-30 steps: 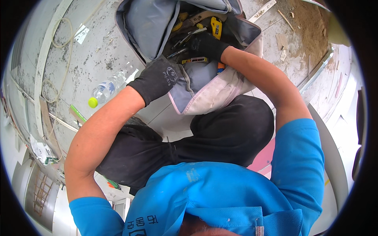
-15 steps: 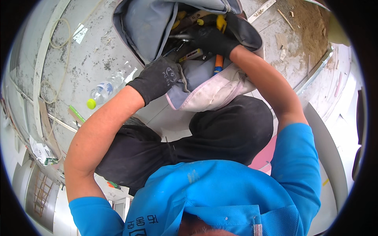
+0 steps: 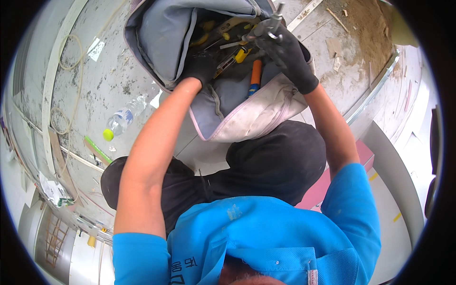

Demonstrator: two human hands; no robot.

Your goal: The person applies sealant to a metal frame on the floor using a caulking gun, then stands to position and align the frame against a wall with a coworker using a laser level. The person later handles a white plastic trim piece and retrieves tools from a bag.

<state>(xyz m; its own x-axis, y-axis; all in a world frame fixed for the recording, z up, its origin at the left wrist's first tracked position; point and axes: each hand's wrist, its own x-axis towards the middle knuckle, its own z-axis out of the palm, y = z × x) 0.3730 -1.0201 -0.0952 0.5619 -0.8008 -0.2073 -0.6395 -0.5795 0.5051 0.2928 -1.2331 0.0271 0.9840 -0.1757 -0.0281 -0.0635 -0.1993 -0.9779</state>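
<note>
A pale tool bag [image 3: 259,121] with grey lining gapes in front of my knees. My right hand [image 3: 289,54], in a black glove, is closed on a shiny metal tool [image 3: 275,23] above the bag's right side; blur hides its exact kind. Deep in the bag's left part is my gloved left hand [image 3: 200,66], its fingers lost among dark contents. Close to it lie a yellow utility knife [image 3: 228,62] and other yellow-handled tools [image 3: 203,38]. An orange-and-blue handle [image 3: 255,76] leans against the front lining, below my right hand.
A clear plastic bottle [image 3: 121,121] with a yellow-green cap lies on the dusty floor to the left. Thin cable [image 3: 81,61] loops beyond it, near long pale strips. Brown dirt [image 3: 368,28] and scraps cover the far right. A pink box [image 3: 316,190] stands by my right knee.
My right hand has come up out of the bag with the metal tool. My left hand has gone from the bag's front edge into its interior. The bag has shifted slightly left.
</note>
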